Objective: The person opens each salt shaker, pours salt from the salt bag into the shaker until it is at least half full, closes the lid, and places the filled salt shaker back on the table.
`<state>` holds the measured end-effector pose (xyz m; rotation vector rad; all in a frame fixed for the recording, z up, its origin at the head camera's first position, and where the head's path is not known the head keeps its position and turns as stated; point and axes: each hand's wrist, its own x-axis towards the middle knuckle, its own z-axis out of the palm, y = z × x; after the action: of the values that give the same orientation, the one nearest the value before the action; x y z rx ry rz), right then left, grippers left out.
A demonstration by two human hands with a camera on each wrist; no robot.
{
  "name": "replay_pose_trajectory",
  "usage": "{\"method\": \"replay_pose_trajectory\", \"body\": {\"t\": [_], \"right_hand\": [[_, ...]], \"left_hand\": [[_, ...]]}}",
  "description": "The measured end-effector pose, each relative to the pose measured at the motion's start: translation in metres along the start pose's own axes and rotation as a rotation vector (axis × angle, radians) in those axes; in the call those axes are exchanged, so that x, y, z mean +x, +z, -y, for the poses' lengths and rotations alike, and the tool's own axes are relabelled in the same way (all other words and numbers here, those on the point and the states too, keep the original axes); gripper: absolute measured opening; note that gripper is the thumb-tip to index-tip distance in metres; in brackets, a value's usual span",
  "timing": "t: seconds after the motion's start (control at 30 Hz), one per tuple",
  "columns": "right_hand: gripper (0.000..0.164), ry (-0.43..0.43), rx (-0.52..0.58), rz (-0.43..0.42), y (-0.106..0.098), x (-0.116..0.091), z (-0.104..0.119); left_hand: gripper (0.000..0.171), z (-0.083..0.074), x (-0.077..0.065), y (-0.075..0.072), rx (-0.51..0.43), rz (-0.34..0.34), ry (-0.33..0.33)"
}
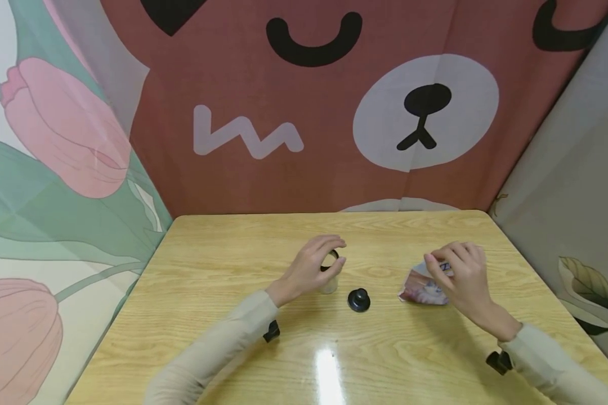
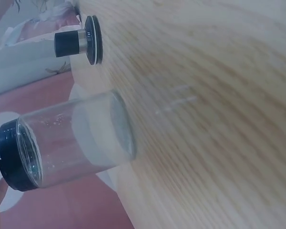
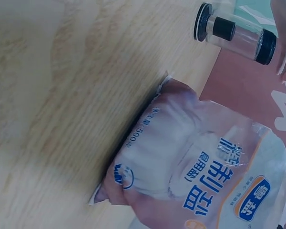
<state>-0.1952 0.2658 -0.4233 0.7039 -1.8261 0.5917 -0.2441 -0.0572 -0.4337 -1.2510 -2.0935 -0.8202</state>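
Observation:
A clear jar (image 2: pixel 81 133) with a black rim stands upright on the table. My left hand (image 1: pixel 311 264) curves around its top, thumb and fingers spread apart beside the rim. Right of the jar, a black lid with a knob (image 1: pixel 358 300) lies on the table, knob up. A pink and white bag of salt (image 3: pixel 181 157) with blue printing stands further right, its lower edge on the wood. Over the bag's upper end is my right hand (image 1: pixel 463 278), with thumb and fingers bent and apart; its palm side is hidden in the head view.
The wooden table (image 1: pixel 223 242) reaches back to a brown curtain (image 1: pixel 324 180) with a bear face. Flowered curtains (image 1: pixel 71 225) hang at both sides. Small black wrist devices (image 1: pixel 499 363) are under both sleeves.

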Motion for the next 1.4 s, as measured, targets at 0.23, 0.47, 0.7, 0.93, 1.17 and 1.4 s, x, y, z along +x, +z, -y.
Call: {"method": "replay_pose_trajectory", "body": {"t": [0.23,0.47,0.7,0.93,1.17,1.4], "right_hand": [[0.051,0.040,-0.030,0.034,-0.005,-0.003,-0.003],[0.052,0.042,-0.048,0.017,-0.009,-0.004,-0.008],[0.051,0.049,-0.097,-0.001,-0.013,-0.003,-0.013],[0.051,0.090,-0.139,-0.001,-0.015,-0.006,-0.017],[0.053,0.162,-0.127,0.049,-0.018,-0.011,-0.021],[0.058,0.245,-0.085,0.095,-0.018,-0.020,-0.023]], "left_hand": [[0.033,-0.003,0.002,0.001,-0.009,-0.003,0.020],[0.031,-0.005,0.007,0.004,-0.026,-0.006,0.032],[0.032,-0.010,0.012,0.008,-0.048,0.014,0.023],[0.033,-0.016,0.017,0.012,-0.085,0.028,0.048],[0.033,-0.022,0.021,0.017,-0.090,0.059,0.068],[0.034,-0.030,0.025,0.024,-0.113,0.079,0.066]]}}
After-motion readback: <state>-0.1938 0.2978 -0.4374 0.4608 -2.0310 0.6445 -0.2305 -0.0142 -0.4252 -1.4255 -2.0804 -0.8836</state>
